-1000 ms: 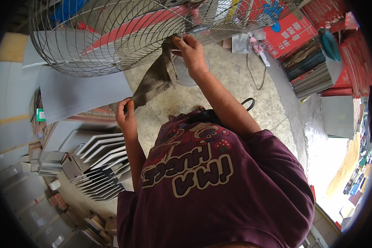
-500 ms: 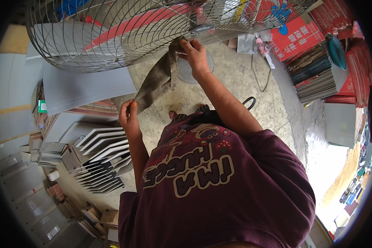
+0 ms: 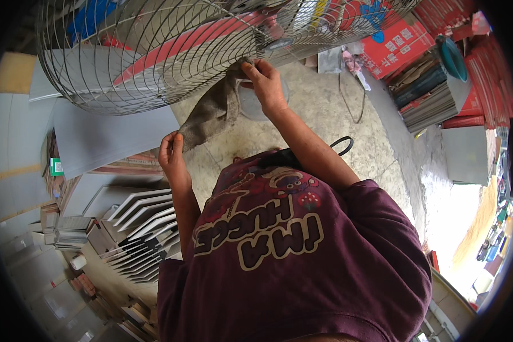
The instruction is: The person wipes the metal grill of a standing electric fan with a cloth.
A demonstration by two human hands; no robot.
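A dirty grey-brown cloth (image 3: 208, 114) hangs stretched between my two hands. My left hand (image 3: 174, 157) pinches its lower left end between thumb and fingers. Higher up and to the right, my right hand (image 3: 264, 82) grips the upper end, close against the wire guard of a large fan (image 3: 171, 62). A long red blade (image 3: 182, 48) shows through the guard. Whether the cloth's upper end touches the wires I cannot tell.
A large grey sheet (image 3: 111, 134) lies left, beyond several upright white and grey panels (image 3: 145, 214). At the right are a red carton (image 3: 396, 48), stacked flat cardboard (image 3: 430, 105) and a thin cord (image 3: 356, 105) on the concrete floor (image 3: 359, 148). The fan's round base (image 3: 262, 105) stands behind my right hand.
My view has shifted slightly, and the fan sits a little lower in it. Both hands keep hold of the cloth, which now sags a little more between them.
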